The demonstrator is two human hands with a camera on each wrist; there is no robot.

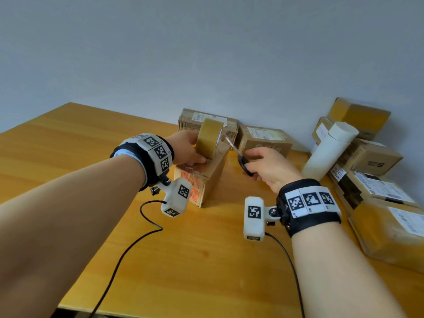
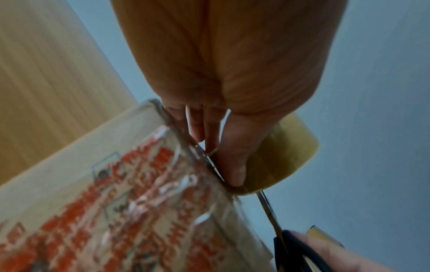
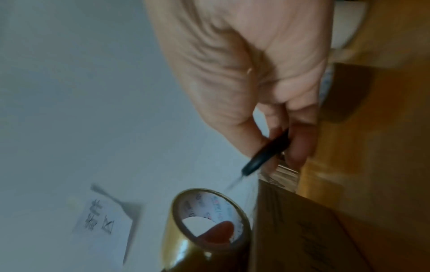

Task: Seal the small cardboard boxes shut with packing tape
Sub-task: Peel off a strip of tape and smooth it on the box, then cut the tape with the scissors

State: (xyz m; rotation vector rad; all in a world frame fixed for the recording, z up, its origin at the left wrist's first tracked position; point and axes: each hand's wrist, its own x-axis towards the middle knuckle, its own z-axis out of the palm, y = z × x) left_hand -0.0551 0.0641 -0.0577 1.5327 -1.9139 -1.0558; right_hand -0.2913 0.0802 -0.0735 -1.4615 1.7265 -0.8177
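Observation:
A small cardboard box [image 1: 206, 180] with orange print [image 2: 93, 211] stands on the wooden table [image 1: 68, 145]. My left hand [image 1: 188, 150] grips a roll of tan packing tape [image 1: 209, 140] upright on the box's top, a finger through its core [image 3: 221, 230]. A strip of tape runs from the roll onto the box. My right hand [image 1: 263, 164] holds black-handled scissors [image 1: 243, 160], and the blades [image 1: 230, 143] point up-left at the tape right beside the roll [image 2: 288, 152]. The scissors [image 3: 263, 156] are blurred in the right wrist view.
Several taped cardboard boxes stand against the wall behind [image 1: 266, 138] and stack along the right edge [image 1: 378, 203]. A white tube [image 1: 328, 150] leans among them. Cables from the wrist cameras trail over the near table [image 1: 128, 244].

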